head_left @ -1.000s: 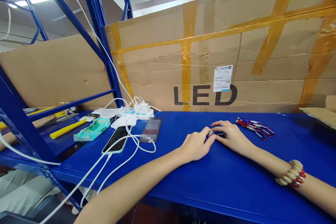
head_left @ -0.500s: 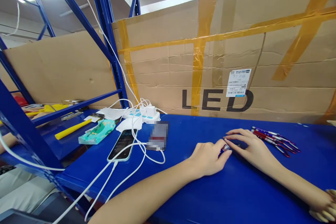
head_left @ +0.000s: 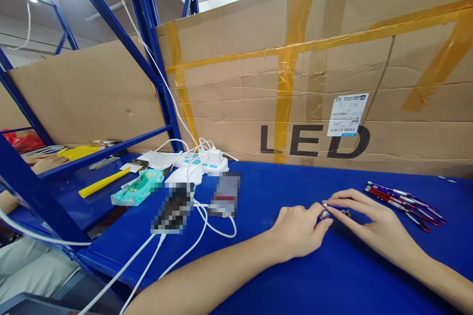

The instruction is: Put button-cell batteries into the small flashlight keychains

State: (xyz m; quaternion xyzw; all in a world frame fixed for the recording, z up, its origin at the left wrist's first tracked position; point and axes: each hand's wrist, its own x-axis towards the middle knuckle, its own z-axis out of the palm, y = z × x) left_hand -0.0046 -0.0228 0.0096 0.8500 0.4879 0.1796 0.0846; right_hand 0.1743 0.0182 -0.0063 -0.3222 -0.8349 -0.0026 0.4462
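Both my hands rest on the blue table (head_left: pixel 281 275) and meet at a small pen-like piece with a silver tip (head_left: pixel 325 214). My left hand (head_left: pixel 299 231) is curled, pinching the piece's left end between thumb and fingers. My right hand (head_left: pixel 369 221) lies over its right end, fingers pressed on it and hiding most of it. A bundle of red and blue pens (head_left: pixel 404 200) lies just right of my right hand.
A phone (head_left: pixel 173 208) on a white cable (head_left: pixel 207 221), a power strip with chargers (head_left: pixel 205 160), a tissue pack (head_left: pixel 137 187) and a yellow handle (head_left: pixel 100 183) lie left. A taped cardboard box marked LED (head_left: pixel 314 83) walls the back. Blue rack posts (head_left: pixel 148 34) stand left.
The view has shifted so my hands sit lower and further right in frame. Both hands stay together on the small piece; the bracelet on my right wrist has left the frame.
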